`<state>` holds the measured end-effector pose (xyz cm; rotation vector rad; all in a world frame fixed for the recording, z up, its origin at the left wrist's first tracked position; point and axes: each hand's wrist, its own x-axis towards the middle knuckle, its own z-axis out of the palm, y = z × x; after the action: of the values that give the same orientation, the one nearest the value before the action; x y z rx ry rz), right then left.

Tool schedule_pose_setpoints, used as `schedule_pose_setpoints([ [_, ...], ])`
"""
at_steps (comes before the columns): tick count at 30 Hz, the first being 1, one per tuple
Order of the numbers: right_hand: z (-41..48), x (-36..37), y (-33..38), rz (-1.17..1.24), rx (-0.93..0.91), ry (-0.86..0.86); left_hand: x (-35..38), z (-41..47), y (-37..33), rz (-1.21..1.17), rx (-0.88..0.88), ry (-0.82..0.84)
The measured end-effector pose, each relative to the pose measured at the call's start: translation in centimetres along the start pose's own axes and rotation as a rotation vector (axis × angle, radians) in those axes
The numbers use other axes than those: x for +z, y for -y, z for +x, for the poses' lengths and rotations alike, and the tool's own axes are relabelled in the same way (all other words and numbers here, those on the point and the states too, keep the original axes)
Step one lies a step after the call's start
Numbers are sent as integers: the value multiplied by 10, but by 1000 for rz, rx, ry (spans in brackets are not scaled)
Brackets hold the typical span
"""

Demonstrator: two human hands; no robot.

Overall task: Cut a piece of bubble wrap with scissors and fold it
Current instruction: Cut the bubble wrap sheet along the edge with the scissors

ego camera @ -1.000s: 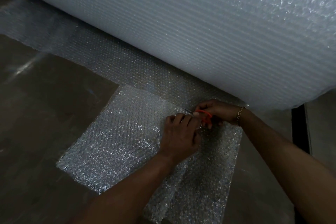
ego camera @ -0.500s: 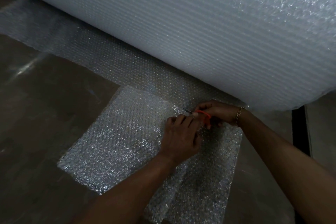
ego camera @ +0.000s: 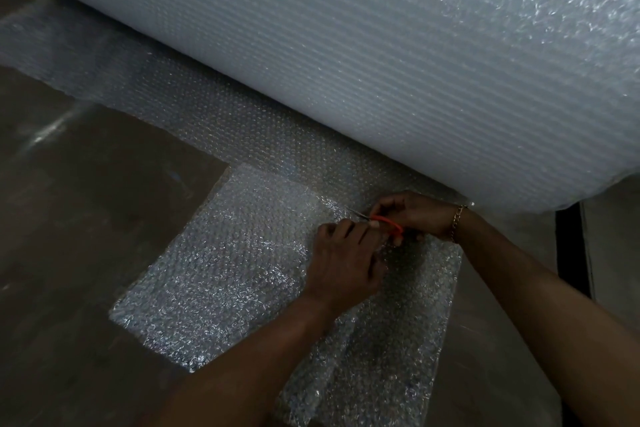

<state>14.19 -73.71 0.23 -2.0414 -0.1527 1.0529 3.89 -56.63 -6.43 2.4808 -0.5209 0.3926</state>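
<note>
A large roll of bubble wrap (ego camera: 381,55) lies across the upper frame, from 10 o'clock to 3 o'clock. A sheet (ego camera: 166,97) runs out from under it onto the brown surface (ego camera: 86,236).

The piece of bubble wrap (ego camera: 235,270) being cut lies flat at centre frame, extending toward 6 o'clock. Its far edge meets the sheet from the roll; its left edge is free on the surface. A crease or overlapping layer shows in its lower right portion.

The left hand (ego camera: 346,260) rests palm down on the piece at frame centre, fingers curled and pressing the wrap, with nothing gripped. Its fingertips sit just beside the scissors.

The right hand (ego camera: 412,215), toward 3 o'clock of the left hand, is closed around the orange handles of the scissors (ego camera: 381,220). The blades point toward 9 o'clock along the far edge of the piece, at the wrap. How far apart the blades stand cannot be told. A gold bracelet (ego camera: 456,222) sits on the right wrist.

No containers are in view. A dark strip (ego camera: 571,253) runs at the right edge of the surface.
</note>
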Motion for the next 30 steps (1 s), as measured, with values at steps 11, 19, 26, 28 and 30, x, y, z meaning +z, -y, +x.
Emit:
schedule_pose_setpoints([
  [11, 9, 4, 9, 8, 37, 2, 0, 0, 1, 11, 9, 12],
  [19, 10, 3, 4, -6, 19, 17, 2, 0, 2, 16, -2, 28],
  [26, 9, 2, 2, 15, 11, 3, 0, 1, 1, 15, 2, 23],
  [28, 9, 3, 4, 35, 30, -9, 0, 1, 1, 13, -5, 32],
  [30, 10, 3, 6, 31, 32, -11, -1, 1, 0, 20, -7, 40],
])
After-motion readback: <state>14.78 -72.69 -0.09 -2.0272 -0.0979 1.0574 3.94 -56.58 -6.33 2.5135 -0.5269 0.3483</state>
